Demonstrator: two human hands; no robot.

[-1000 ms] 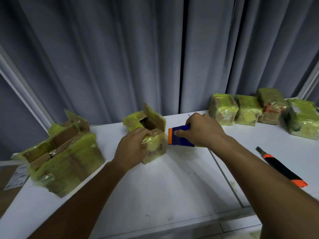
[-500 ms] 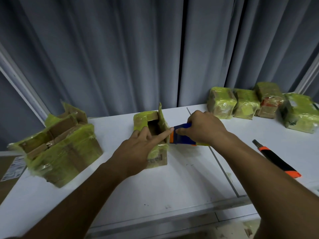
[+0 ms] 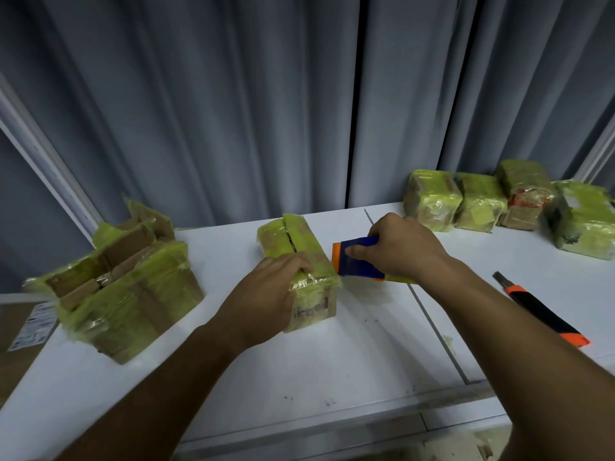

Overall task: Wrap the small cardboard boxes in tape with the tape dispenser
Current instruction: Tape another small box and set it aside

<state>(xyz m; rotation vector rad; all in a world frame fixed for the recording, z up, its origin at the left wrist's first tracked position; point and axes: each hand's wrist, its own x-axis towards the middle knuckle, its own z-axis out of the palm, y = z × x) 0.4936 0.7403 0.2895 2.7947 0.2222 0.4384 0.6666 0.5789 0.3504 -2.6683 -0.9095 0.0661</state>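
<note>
A small cardboard box [image 3: 301, 257] partly covered in yellow-green tape stands in the middle of the white table [image 3: 349, 361], its top flaps folded down with a dark slit between them. My left hand [image 3: 269, 294] grips the box's near top edge, fingers curled over it. My right hand [image 3: 402, 249] holds the blue and orange tape dispenser [image 3: 357, 261] right beside the box's right side, its orange edge near the top corner.
A larger open box [image 3: 126, 287] with taped sides sits at the left. Several tape-wrapped boxes [image 3: 479, 207] line the back right by the grey curtain. A black and orange utility knife [image 3: 539, 309] lies at the right. A seam runs across the table.
The box's upright flaps have been folded down. My left hand went from pointing at the flap to gripping the box's near top edge. The dispenser stayed beside the box.
</note>
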